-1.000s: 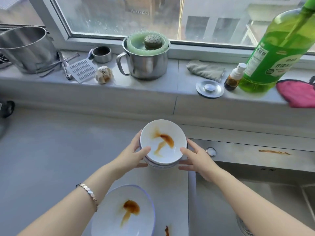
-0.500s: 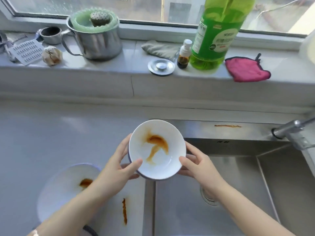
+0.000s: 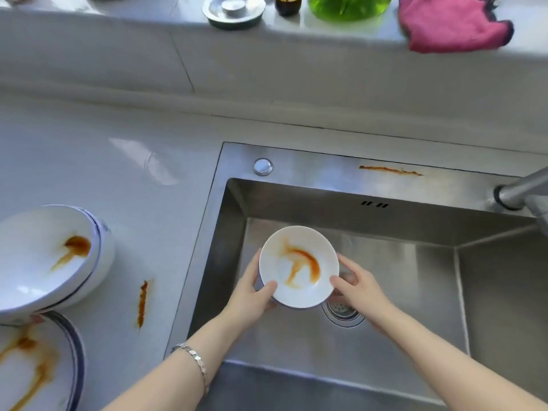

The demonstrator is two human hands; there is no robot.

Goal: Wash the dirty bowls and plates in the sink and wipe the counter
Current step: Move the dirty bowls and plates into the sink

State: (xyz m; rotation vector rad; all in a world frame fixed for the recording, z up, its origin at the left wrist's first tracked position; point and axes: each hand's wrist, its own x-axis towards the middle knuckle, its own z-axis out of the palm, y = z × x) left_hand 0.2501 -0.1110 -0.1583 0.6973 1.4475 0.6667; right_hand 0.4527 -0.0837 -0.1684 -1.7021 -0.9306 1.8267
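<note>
- Both hands are down in the sink point(image 3: 370, 348). The left hand point(image 3: 252, 295) and right hand point(image 3: 360, 287) each grip the small bowl point(image 3: 299, 266) at its rim, one on either side, thumb on top and fingers curled beneath.
- The small bowl hangs low in the basin, just beside the drain point(image 3: 342, 312), with sauce smeared across its inside. I can't tell whether it touches the steel.
- First worry: that's a rim-only hold on glazed china. If the hands let go unevenly, it drops onto the steel and could chip.
- Second: the tap point(image 3: 522, 188) sits far right, well apart from the bowl. A hard jet on that curved inside would likely spray onto the counter point(image 3: 118, 173).
- Third: the large bowl point(image 3: 44, 256) sits tilted by the plate point(image 3: 35, 366), touching or overlapping, I can't tell which. A stray elbow could tip it.
- Easy to miss: the counter streak point(image 3: 142, 304) and the rim streak point(image 3: 390, 171).
</note>
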